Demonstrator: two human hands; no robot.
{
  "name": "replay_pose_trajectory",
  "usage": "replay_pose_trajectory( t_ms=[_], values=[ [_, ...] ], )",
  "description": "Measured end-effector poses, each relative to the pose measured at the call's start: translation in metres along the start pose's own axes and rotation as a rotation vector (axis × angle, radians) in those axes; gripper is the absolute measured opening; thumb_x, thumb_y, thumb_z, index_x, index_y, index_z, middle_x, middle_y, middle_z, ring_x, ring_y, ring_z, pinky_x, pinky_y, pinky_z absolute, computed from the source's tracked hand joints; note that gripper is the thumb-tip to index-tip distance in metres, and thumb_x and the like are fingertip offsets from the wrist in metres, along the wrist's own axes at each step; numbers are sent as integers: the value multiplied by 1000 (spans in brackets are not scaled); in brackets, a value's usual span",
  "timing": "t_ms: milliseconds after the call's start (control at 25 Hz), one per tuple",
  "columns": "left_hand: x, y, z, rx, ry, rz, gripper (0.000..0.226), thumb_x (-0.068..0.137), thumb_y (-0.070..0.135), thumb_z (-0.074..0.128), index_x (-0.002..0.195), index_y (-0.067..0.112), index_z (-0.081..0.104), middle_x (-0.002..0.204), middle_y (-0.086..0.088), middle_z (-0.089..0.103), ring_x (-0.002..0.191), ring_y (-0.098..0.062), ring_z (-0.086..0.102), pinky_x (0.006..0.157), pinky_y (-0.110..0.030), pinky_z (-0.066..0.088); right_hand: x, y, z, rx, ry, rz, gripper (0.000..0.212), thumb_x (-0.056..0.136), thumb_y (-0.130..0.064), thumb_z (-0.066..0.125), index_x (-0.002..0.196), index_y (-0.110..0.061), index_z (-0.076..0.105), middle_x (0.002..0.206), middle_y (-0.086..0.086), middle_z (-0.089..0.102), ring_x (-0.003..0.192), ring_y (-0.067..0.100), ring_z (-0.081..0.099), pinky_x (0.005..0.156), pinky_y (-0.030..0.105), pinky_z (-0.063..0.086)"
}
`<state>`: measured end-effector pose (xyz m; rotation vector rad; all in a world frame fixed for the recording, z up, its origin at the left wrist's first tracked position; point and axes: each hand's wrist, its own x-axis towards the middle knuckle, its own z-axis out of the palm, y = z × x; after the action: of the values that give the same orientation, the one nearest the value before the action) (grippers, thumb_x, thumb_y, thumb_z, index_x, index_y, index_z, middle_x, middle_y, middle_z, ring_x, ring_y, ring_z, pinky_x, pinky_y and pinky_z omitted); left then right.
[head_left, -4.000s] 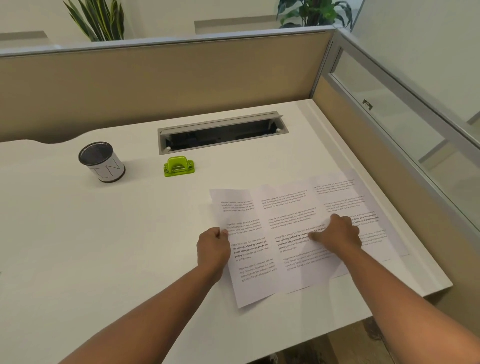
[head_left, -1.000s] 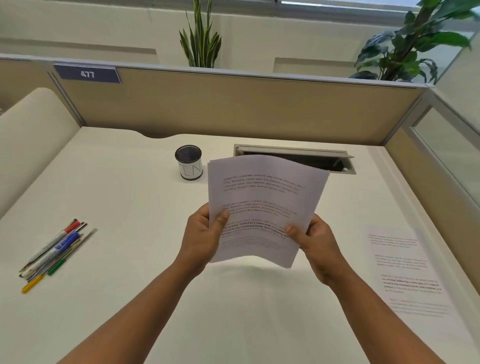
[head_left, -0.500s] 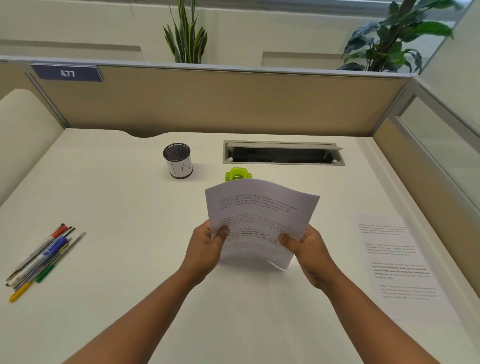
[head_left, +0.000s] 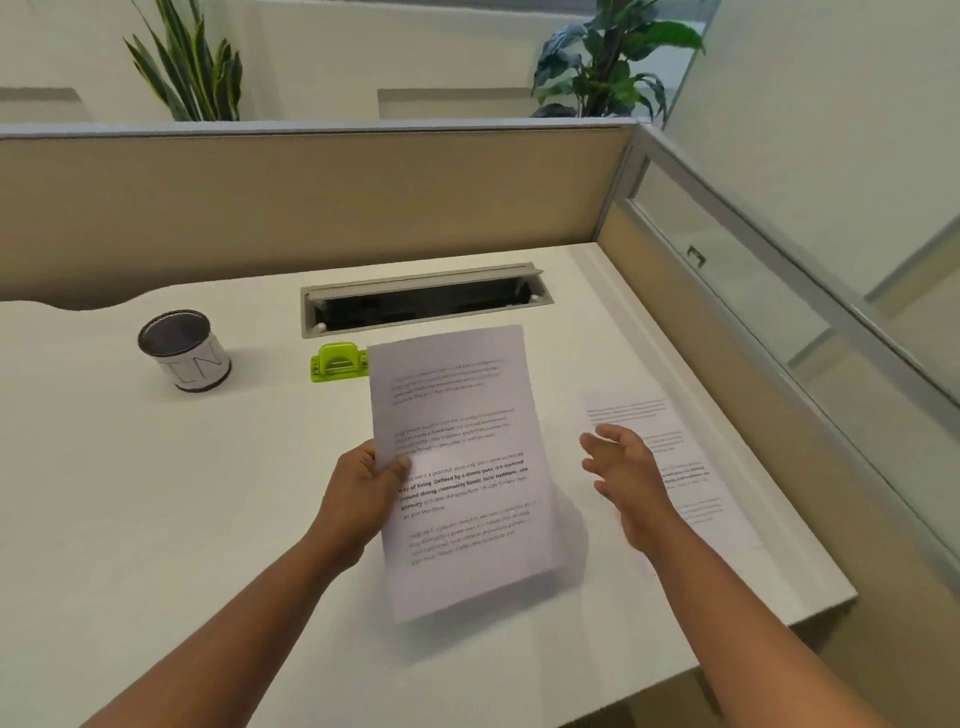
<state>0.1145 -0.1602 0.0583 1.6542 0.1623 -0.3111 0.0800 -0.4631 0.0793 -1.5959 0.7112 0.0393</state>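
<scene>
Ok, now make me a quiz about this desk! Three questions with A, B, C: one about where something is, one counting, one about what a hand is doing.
1. Where is the green tool?
A. between the cup and the held paper
B. inside the cup
C. on top of the held paper

2. How many plants stand behind the partition?
A. one
B. two
C. four

3. What is the right hand doing?
A. gripping the paper
B. open, holding nothing
C. pressing the cup

Answers:
1 A, it sits on the desk between them.
2 B, a spiky one at the left, a leafy one at the right.
3 B, its fingers are spread, apart from the paper that only the left hand pinches.
</scene>
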Motion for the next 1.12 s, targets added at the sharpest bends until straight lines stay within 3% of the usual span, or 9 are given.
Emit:
replay_pose_trajectory(
  t_ms=[120, 240, 440, 560, 760, 960, 1040, 1120],
  values=[
    [12, -10, 35, -17, -74, -48, 18, 101, 8, 57, 111, 11, 72, 103, -11, 79, 96, -35, 75, 90, -59, 58, 30, 20, -55, -196, 206, 36, 49, 92, -26, 70, 137, -19, 52, 137, 3, 58, 118, 22, 58, 95, 36, 46],
    [20, -16, 69, -20, -130, -104, 19, 101, 8, 56, 113, 10, 71, 106, -12, 78, 97, -35, 75, 92, -58, 57, 52, 36, -100, -452, 306, 55, 63, 90, -29, 70, 146, -14, 44, 146, 7, 50, 127, 30, 54, 95, 38, 47],
    [24, -22, 100, 11, -192, -161, 20, 102, 8, 55, 116, 10, 70, 108, -13, 78, 99, -35, 75, 84, -49, 61, 83, 52, -141, -839, 359, 188, 66, 82, -44, 76, 130, -10, 48, 138, 12, 51, 124, 39, 50, 89, 47, 48],
    [23, -22, 105, 43, -164, -198, 21, 103, 9, 54, 115, 15, 69, 105, -5, 79, 92, -26, 77, 69, -33, 59, 93, 53, -153, -874, 328, 233, 66, 78, -45, 78, 127, -11, 49, 132, 11, 52, 124, 38, 47, 91, 50, 49],
    [21, -24, 106, 43, -128, -230, 21, 103, 9, 54, 116, 16, 69, 105, -4, 79, 92, -25, 77, 70, -34, 58, 102, 47, -165, -852, 234, 256, 48, 74, -29, 80, 109, -11, 52, 105, 5, 59, 100, 32, 58, 91, 48, 51],
    [17, -18, 96, 102, -85, -203, 21, 103, 9, 54, 113, 17, 70, 102, -2, 80, 88, -21, 77, 71, -33, 60, 101, 36, -148, -559, 103, 229, 32, 75, 2, 77, 99, -9, 60, 104, 14, 69, 89, 33, 68, 75, 42, 58],
    [17, -16, 87, 172, -75, -176, 20, 103, 11, 54, 113, 18, 70, 100, -1, 80, 86, -20, 78, 75, -36, 61, 97, 26, -136, -534, 34, 189, 31, 79, 3, 75, 104, -9, 60, 105, 13, 69, 88, 31, 68, 68, 36, 56],
    [16, -12, 75, 211, -57, -148, 20, 103, 12, 54, 113, 18, 69, 99, 0, 80, 84, -19, 78, 75, -38, 61, 95, 18, -123, -587, -26, 109, 30, 86, -6, 72, 113, -12, 61, 111, 8, 68, 93, 27, 67, 74, 36, 55]
  ],
)
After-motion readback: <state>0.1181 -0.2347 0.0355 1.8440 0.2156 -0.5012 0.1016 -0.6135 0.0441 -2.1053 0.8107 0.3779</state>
